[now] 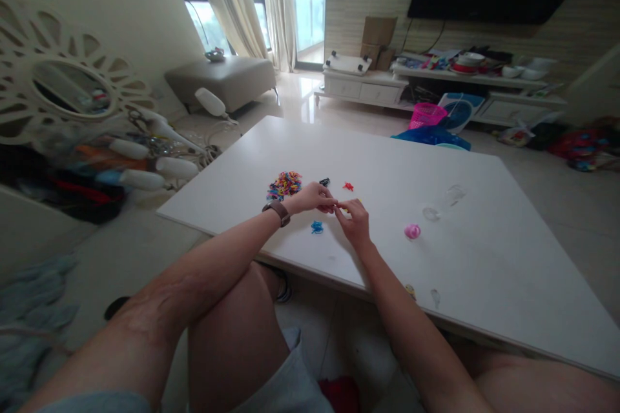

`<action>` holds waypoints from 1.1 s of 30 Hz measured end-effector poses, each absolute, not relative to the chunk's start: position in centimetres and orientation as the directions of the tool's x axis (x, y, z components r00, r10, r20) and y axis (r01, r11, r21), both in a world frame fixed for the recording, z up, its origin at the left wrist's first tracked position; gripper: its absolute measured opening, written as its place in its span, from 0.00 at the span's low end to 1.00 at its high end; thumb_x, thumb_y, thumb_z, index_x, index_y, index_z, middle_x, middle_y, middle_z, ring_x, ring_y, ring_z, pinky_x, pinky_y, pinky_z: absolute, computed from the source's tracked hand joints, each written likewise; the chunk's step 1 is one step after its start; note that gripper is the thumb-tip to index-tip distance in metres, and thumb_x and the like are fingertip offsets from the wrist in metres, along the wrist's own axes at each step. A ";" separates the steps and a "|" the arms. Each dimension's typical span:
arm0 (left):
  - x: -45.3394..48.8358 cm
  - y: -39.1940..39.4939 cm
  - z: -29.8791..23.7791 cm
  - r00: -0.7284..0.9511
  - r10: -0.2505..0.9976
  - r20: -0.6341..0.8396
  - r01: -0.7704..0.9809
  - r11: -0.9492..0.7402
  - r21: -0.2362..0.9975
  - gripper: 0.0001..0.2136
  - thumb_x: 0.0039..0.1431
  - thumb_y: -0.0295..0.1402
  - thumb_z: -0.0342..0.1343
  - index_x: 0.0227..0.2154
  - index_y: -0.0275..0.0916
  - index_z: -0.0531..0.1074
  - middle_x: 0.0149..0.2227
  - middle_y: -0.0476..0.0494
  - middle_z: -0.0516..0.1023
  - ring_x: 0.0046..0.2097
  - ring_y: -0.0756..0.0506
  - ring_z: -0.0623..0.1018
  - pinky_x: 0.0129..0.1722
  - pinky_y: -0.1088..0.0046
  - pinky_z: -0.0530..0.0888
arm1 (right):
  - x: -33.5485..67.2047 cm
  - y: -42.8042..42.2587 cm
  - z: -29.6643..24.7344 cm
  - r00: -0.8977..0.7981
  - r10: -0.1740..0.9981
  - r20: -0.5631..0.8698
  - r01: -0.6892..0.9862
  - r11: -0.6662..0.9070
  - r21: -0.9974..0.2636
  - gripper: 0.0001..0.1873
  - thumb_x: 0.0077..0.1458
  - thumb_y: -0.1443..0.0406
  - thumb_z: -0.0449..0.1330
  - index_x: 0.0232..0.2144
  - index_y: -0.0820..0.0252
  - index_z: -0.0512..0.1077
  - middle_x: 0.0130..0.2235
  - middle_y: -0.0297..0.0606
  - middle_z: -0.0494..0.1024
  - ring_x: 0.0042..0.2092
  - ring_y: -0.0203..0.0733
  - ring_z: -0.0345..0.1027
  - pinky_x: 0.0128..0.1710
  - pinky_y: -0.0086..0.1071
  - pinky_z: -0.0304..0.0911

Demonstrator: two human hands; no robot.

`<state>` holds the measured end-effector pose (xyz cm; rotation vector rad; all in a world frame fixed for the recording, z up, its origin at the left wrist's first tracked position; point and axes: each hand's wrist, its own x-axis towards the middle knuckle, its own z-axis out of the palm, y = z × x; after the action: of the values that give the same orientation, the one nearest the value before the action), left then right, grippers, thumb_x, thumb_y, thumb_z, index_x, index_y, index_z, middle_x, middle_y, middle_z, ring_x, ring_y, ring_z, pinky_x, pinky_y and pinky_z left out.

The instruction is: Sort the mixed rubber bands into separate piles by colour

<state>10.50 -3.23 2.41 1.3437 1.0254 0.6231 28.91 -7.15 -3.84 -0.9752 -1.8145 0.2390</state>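
Note:
My left hand (314,197) and my right hand (355,219) meet fingertip to fingertip over the white table (484,258). Both are pinched on a tiny piece held between them, too small to name. A watch sits on my left wrist. Just behind my left hand lies a heap of small multicoloured pieces (284,184). A black piece (324,181) and a red piece (347,186) lie beyond my fingers. A blue piece (316,227) rests under my wrists. A pink piece (412,231) sits to the right.
Small clear bits (431,213) lie on the table's right half, one more (434,297) near the front edge. A grey bench (223,77) and a cluttered rack (121,161) stand to the left. A low white TV cabinet (368,87) and a pink basket (426,115) are behind the table.

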 end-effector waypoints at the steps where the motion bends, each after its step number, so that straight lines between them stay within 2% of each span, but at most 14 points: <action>1: 10.6 -3.2 2.4 0.459 0.856 -0.238 0.178 0.174 0.969 0.19 0.46 0.43 0.73 0.28 0.30 0.79 0.30 0.35 0.84 0.31 0.47 0.82 0.36 0.72 0.80 | 28.9 -7.1 -3.8 -0.156 0.709 0.688 0.512 0.654 -0.558 0.08 0.64 0.62 0.60 0.33 0.55 0.76 0.32 0.37 0.78 0.37 0.45 0.69 0.40 0.39 0.66; 6: 9.9 -2.7 2.4 0.453 0.856 -0.247 0.195 0.175 0.965 0.20 0.50 0.45 0.71 0.32 0.29 0.79 0.32 0.34 0.84 0.32 0.47 0.83 0.37 0.72 0.80 | 29.0 -6.5 -3.5 -0.173 0.710 0.683 0.549 0.645 -0.532 0.08 0.64 0.63 0.59 0.32 0.55 0.75 0.32 0.38 0.78 0.38 0.45 0.69 0.42 0.40 0.66; 9: 8.2 -1.9 2.8 0.318 0.921 -0.227 0.260 0.145 0.955 0.17 0.55 0.43 0.68 0.33 0.30 0.77 0.31 0.35 0.83 0.30 0.47 0.82 0.33 0.73 0.79 | 28.9 -5.0 -3.2 -0.178 0.733 0.656 0.603 0.608 -0.516 0.08 0.63 0.65 0.58 0.32 0.56 0.75 0.34 0.39 0.78 0.40 0.46 0.69 0.45 0.40 0.66; 13: 4.9 -1.1 2.9 0.129 0.979 -0.157 0.400 0.094 0.912 0.10 0.56 0.36 0.66 0.32 0.32 0.76 0.28 0.40 0.82 0.25 0.50 0.79 0.25 0.79 0.73 | 28.4 -2.0 -2.6 -0.222 0.811 0.542 0.717 0.512 -0.473 0.09 0.62 0.66 0.57 0.32 0.57 0.76 0.35 0.40 0.80 0.43 0.48 0.70 0.49 0.40 0.64; 16: 3.3 -1.1 2.9 0.048 0.988 -0.146 0.414 0.113 0.903 0.07 0.56 0.32 0.65 0.29 0.33 0.77 0.25 0.43 0.80 0.23 0.51 0.76 0.24 0.80 0.71 | 27.5 0.4 -2.2 -0.242 0.864 0.441 0.807 0.431 -0.403 0.10 0.62 0.66 0.57 0.32 0.58 0.78 0.37 0.42 0.81 0.43 0.49 0.69 0.47 0.39 0.63; 19: 2.5 -1.4 3.0 -0.049 0.988 -0.148 0.416 0.154 0.896 0.05 0.54 0.30 0.64 0.27 0.33 0.77 0.22 0.45 0.77 0.23 0.51 0.75 0.25 0.78 0.72 | 26.5 2.4 -2.3 -0.236 0.883 0.407 0.858 0.386 -0.340 0.10 0.62 0.66 0.58 0.31 0.58 0.78 0.37 0.44 0.81 0.43 0.49 0.69 0.45 0.39 0.61; 25: 0.8 -1.7 3.0 -0.172 0.979 -0.106 0.577 0.188 0.795 0.04 0.49 0.28 0.62 0.24 0.32 0.79 0.21 0.45 0.76 0.26 0.49 0.75 0.26 0.76 0.70 | 25.4 4.2 -3.4 -0.213 0.832 0.512 0.847 0.419 -0.329 0.09 0.59 0.65 0.61 0.26 0.58 0.77 0.32 0.43 0.78 0.39 0.47 0.66 0.42 0.39 0.59; 29: 0.0 -1.9 2.7 -0.136 0.984 -0.116 0.624 0.176 0.761 0.05 0.46 0.29 0.65 0.26 0.33 0.81 0.23 0.44 0.78 0.27 0.48 0.75 0.27 0.75 0.69 | 26.0 2.8 -3.7 -0.195 0.795 0.575 0.818 0.455 -0.351 0.10 0.61 0.62 0.59 0.29 0.58 0.76 0.32 0.42 0.77 0.39 0.47 0.65 0.42 0.39 0.59; 33: 0.3 -2.0 1.9 -0.055 0.992 -0.117 0.650 0.124 0.750 0.04 0.40 0.27 0.66 0.23 0.34 0.82 0.20 0.45 0.76 0.25 0.48 0.73 0.27 0.74 0.68 | 27.3 -0.3 -4.0 -0.150 0.764 0.627 0.798 0.469 -0.380 0.07 0.60 0.64 0.58 0.34 0.57 0.76 0.37 0.42 0.77 0.42 0.48 0.65 0.44 0.39 0.59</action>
<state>0.35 -1.96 1.86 1.5919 1.7747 0.6938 27.34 -0.30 -3.96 -1.3033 -1.9184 -0.0529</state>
